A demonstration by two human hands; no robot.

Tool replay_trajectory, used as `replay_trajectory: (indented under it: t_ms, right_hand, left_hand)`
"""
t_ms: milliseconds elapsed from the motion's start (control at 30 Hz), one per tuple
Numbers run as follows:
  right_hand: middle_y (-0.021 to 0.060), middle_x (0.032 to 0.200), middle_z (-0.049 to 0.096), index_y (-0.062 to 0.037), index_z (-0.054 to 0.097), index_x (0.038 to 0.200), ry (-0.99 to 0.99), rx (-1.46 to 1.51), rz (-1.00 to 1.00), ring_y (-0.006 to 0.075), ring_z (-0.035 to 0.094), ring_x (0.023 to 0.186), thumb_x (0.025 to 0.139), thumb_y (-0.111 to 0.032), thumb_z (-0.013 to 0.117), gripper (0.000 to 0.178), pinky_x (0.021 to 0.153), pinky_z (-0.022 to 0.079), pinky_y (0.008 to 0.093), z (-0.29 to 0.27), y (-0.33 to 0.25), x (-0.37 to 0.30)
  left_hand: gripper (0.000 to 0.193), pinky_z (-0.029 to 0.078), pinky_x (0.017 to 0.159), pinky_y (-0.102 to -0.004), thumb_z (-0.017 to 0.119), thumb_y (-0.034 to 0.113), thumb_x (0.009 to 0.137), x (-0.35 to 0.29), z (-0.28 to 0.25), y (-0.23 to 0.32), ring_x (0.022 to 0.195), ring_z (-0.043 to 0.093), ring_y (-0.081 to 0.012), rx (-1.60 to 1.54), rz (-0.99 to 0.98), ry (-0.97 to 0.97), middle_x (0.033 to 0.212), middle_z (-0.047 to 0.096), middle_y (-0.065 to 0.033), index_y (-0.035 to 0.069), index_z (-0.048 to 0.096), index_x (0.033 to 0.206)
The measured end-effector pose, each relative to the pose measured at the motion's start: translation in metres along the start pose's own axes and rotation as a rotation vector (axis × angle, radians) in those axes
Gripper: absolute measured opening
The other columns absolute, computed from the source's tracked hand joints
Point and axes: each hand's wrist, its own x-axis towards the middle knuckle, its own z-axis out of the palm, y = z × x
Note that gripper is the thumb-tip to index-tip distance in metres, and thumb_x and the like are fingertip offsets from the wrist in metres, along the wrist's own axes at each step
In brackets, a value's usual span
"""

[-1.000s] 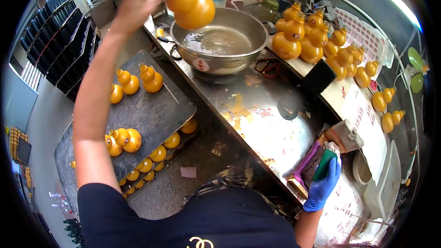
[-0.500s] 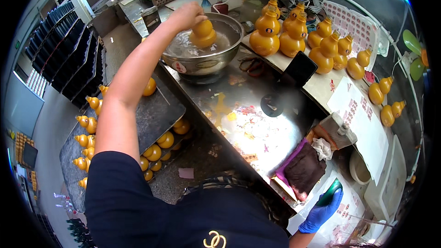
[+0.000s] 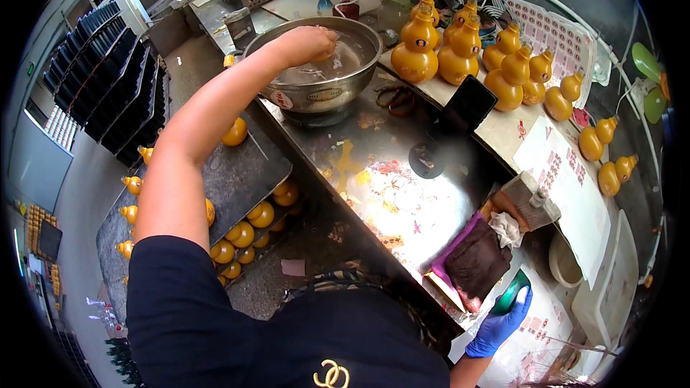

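My left hand (image 3: pixel 314 44) is bare and hangs over the steel basin (image 3: pixel 323 97), its fingers closed. What they hold, if anything, is hidden by the hand. Under it the basin holds water with pale shreds floating on it. My right hand (image 3: pixel 494 332), in a blue glove, grips a glossy green rounded object (image 3: pixel 512 293) at the lower right, above papers with small red prints. Close by lies a folded dark brown cloth (image 3: pixel 478 266) on a purple one. Yellow bottle gourds (image 3: pixel 415 61), some with small round stickers, stand on the board at the back right.
A black phone (image 3: pixel 468 104) leans at the board's edge, with scissors (image 3: pixel 395 99) nearby on the stained metal table (image 3: pixel 381 194). A grey block (image 3: pixel 528 201) and a crumpled white tissue (image 3: pixel 506 230) lie right. More gourds (image 3: pixel 233 133) fill the cart at left.
The gourd that my left hand held over the basin is out of sight, and the hand is lower and slightly right. My right hand has tilted the green object.
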Motion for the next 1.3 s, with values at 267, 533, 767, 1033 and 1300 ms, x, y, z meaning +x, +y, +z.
replay_trajectory:
  t_ms: [267, 533, 767, 1033, 1300]
  right_hand:
    - [0.0022, 0.106, 0.056, -0.0022, 0.056, 0.114, 0.078, 0.037, 0.009, 0.0088, 0.054, 0.093, 0.097, -0.023, 0.051, 0.027, 0.081, 0.045, 0.0215, 0.001, -0.004, -0.004]
    - [0.0004, 0.1, 0.055, -0.0013, 0.055, 0.115, 0.023, -0.062, -0.039, 0.0061, 0.05, 0.086, 0.098, -0.023, 0.047, 0.029, 0.073, 0.041, 0.018, 0.014, -0.007, -0.005]
    - [-0.0004, 0.092, 0.06, -0.0066, 0.057, 0.12, -0.246, 0.158, 0.099, 0.0062, 0.054, 0.077, 0.097, -0.031, 0.05, 0.035, 0.068, 0.044, 0.0188, 0.0, -0.014, -0.006]
    - [-0.0009, 0.064, 0.049, -0.0127, 0.057, 0.078, 0.007, 0.54, 0.413, 0.0129, 0.044, 0.052, 0.096, -0.038, 0.049, 0.033, 0.05, 0.036, 0.0255, -0.005, -0.01, 0.007]
    - [0.0083, 0.101, 0.066, -0.0043, 0.052, 0.129, -0.375, -0.341, 0.357, 0.0097, 0.061, 0.069, 0.089, -0.025, 0.063, 0.046, 0.052, 0.043, 0.0188, 0.04, -0.04, 0.005]
  left_hand:
    - [0.014, 0.048, 0.075, -0.0372, 0.06, 0.021, 0.084, 0.006, -0.005, 0.001, 0.086, 0.06, -0.0254, 0.191, 0.039, 0.229, 0.089, 0.058, -0.0065, 0.009, 0.06, 0.08]
    - [0.017, 0.047, 0.079, -0.043, 0.061, 0.023, 0.085, 0.015, -0.006, -0.001, 0.088, 0.06, -0.0315, 0.1, -0.077, -0.023, 0.09, 0.058, -0.0107, 0.007, 0.061, 0.09]
    - [0.025, 0.048, 0.075, -0.0442, 0.066, 0.029, 0.083, -0.037, -0.012, -0.034, 0.087, 0.062, -0.0344, -0.043, -0.571, 0.337, 0.088, 0.062, -0.0137, 0.005, 0.06, 0.081]
    - [0.019, 0.049, 0.081, -0.0301, 0.058, 0.022, 0.095, -0.054, -0.12, 0.042, 0.095, 0.06, -0.016, -0.29, -0.512, 0.793, 0.103, 0.063, -0.0054, 0.007, 0.064, 0.105]
    - [0.021, 0.049, 0.084, -0.0286, 0.048, 0.022, 0.099, 0.043, -0.143, 0.205, 0.092, 0.062, -0.013, -1.197, -0.095, 0.483, 0.097, 0.061, -0.0063, 0.004, 0.059, 0.099]
